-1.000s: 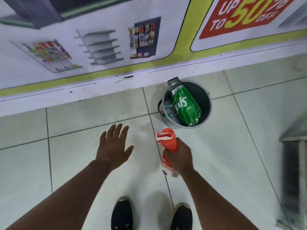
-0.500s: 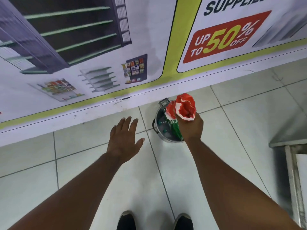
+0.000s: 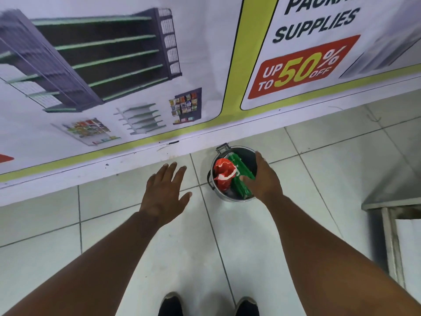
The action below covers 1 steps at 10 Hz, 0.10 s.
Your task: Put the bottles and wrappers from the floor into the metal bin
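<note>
The metal bin [image 3: 243, 149] stands on the tiled floor by the wall. Inside it lie a red and white wrapper [image 3: 223, 175] on the left and a green wrapper [image 3: 241, 174] beside it. My right hand [image 3: 264, 179] hovers over the bin's right side, fingers apart and holding nothing, and it covers part of the rim. My left hand [image 3: 165, 190] is spread open above the floor, to the left of the bin. Any bottles in the bin are hidden under the wrappers.
A printed banner [image 3: 136, 76] covers the wall behind the bin. A metal table leg and frame [image 3: 390, 236] stand at the right. My two dark shoes [image 3: 170, 304] show at the bottom edge on the pale floor tiles.
My right hand carried the red wrapper up over the bin and let it go; the wrapper now lies inside. The view tilted up toward the wall. My left hand stayed open.
</note>
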Available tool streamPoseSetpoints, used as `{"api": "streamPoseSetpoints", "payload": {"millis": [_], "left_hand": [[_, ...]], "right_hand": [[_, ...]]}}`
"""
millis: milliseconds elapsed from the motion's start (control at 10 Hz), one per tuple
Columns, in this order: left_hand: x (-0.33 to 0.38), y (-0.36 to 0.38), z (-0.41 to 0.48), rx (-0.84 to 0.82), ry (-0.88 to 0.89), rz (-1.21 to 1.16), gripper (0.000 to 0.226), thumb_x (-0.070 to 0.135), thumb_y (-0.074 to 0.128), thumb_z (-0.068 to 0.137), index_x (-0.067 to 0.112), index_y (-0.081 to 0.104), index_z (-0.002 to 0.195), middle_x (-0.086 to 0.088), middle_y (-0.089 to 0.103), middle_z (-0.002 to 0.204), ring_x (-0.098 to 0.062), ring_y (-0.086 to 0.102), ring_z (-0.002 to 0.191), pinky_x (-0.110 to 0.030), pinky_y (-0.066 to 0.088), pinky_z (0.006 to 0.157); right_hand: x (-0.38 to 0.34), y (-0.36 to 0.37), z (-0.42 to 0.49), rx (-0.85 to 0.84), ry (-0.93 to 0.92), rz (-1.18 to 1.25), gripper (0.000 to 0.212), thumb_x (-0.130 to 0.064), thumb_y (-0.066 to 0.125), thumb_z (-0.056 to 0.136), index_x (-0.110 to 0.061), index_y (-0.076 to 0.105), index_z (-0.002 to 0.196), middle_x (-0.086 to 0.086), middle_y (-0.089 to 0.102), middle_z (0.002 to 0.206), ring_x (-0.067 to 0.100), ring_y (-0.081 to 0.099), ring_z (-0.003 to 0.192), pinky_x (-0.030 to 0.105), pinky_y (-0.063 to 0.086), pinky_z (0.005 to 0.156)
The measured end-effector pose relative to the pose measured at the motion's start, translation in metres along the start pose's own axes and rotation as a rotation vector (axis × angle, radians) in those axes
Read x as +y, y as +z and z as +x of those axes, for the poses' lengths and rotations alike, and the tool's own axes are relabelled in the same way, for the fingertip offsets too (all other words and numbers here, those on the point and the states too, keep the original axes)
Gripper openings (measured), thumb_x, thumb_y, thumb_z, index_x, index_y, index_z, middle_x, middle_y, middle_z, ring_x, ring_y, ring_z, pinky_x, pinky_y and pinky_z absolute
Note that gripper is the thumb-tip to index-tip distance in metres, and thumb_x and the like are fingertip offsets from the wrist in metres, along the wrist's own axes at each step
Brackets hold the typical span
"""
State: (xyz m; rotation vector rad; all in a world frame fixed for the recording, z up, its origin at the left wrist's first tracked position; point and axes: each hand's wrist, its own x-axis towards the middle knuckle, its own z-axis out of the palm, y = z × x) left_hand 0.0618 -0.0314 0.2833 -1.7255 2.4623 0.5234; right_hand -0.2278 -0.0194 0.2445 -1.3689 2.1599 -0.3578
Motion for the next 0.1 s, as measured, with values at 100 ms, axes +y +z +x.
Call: {"api": "streamPoseSetpoints", "payload": {"millis": [100], "left_hand": [[0.0189, -0.0351, 0.0001, 0.041, 0.062, 0.024, 0.074, 0.055, 0.043, 0.091, 0.025, 0.011, 0.152, -0.006, 0.012, 0.162, -0.026, 0.006, 0.148, -0.046, 0.015, 0.117]], "right_hand": [[-0.0228, -0.0404, -0.0074, 0.034, -0.168, -0.042, 0.079, -0.035, 0.068, 0.089, -0.020, 0.024, 0.153, 0.007, 0.040, 0.155, 0.027, 0.038, 0.141, 0.042, 0.032, 0.116]]}}
